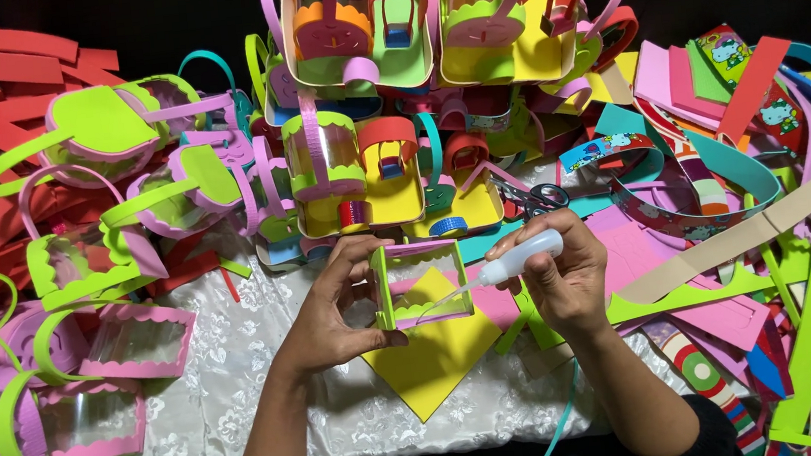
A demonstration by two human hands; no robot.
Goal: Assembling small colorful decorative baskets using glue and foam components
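Steadying the small pink-and-green foam frame box upright with left hand fingers clamped, we are squeezing the white glue bottle, right hand fingers wrapped tight, nozzle angling inside.

Single head view, steeply down, seemingly close

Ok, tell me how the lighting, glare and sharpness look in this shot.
Head view: bright, even light on the craft pile, the far background black; soft glare on the clear panels of the small box in the left hand; the glue bottle in the right hand looks sharp; no obvious motion blur; edges bend slightly.
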